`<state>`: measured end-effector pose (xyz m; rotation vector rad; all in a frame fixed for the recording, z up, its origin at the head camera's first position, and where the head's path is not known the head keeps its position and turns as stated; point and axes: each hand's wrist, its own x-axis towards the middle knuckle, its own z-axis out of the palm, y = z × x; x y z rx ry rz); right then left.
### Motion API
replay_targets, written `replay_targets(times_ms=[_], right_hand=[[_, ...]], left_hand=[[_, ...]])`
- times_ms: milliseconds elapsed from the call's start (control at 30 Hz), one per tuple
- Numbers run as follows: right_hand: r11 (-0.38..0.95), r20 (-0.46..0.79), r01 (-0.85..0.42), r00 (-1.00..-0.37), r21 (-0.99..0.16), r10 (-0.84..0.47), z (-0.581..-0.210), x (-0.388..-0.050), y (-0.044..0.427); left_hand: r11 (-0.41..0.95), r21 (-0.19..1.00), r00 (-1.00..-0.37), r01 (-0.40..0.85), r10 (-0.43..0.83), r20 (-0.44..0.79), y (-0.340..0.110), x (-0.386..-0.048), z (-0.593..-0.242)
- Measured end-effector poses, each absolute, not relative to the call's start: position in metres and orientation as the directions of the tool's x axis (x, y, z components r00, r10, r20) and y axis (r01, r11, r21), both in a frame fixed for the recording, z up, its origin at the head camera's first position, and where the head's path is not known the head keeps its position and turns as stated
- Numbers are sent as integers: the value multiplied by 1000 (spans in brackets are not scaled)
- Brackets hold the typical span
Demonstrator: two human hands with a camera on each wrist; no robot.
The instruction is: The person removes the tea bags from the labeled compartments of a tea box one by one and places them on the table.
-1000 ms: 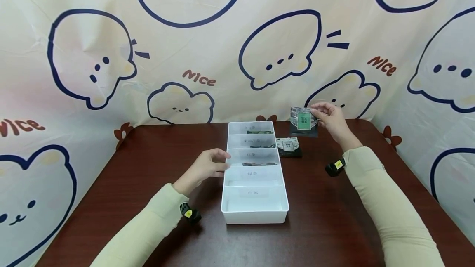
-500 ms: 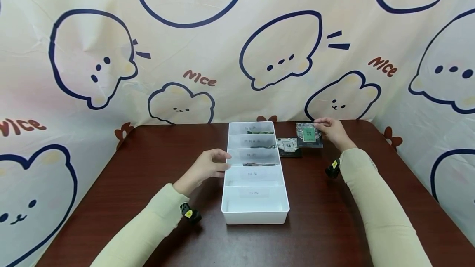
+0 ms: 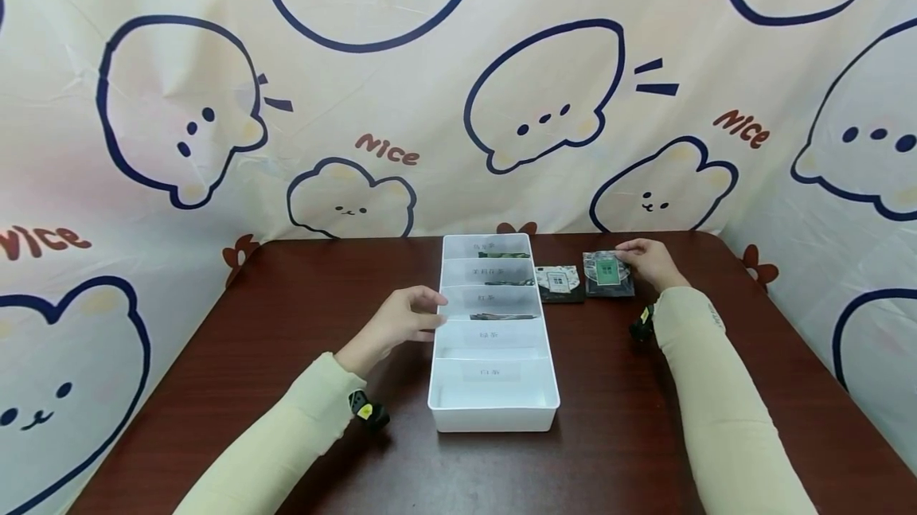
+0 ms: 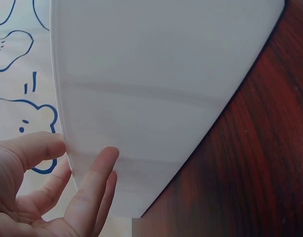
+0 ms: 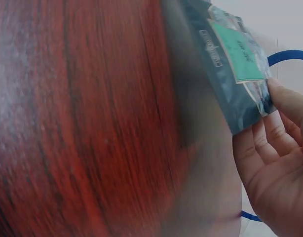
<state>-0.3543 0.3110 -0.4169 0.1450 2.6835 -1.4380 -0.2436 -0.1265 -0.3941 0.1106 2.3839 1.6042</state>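
Observation:
My right hand (image 3: 650,262) pinches the near-wall corner of a dark tea bag sachet (image 3: 609,275) with a green label. In the right wrist view the sachet (image 5: 235,64) is tilted, thumb on one side and fingers behind it. Left of it a second dark sachet (image 3: 559,284), pale-topped with a white label, lies flat against the box. A long white divided box (image 3: 494,419) with labelled compartments stands mid-table. My left hand (image 3: 401,316) touches its left rim with loosely bent fingers; in the left wrist view some fingers (image 4: 94,190) lie in front of its outer wall (image 4: 141,118).
Thin sachets, seen edge-on, stand in the three far compartments, such as the dark packet (image 3: 503,316) in the third. The dark red table (image 3: 308,284) ends at a cartoon-printed cloth wall (image 3: 444,101) behind.
My right hand has lowered the green-labelled sachet from above the table's back edge down beside the other sachet, shifting slightly right. The left hand and the box stay put.

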Motion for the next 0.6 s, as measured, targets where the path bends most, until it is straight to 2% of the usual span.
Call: replay_targets(times_ms=[600], right_hand=[[680, -169, 115, -986, -724, -13, -416, -353, 307]], left_hand=[[376, 923, -962, -80, 214, -170, -125, -242, -392]])
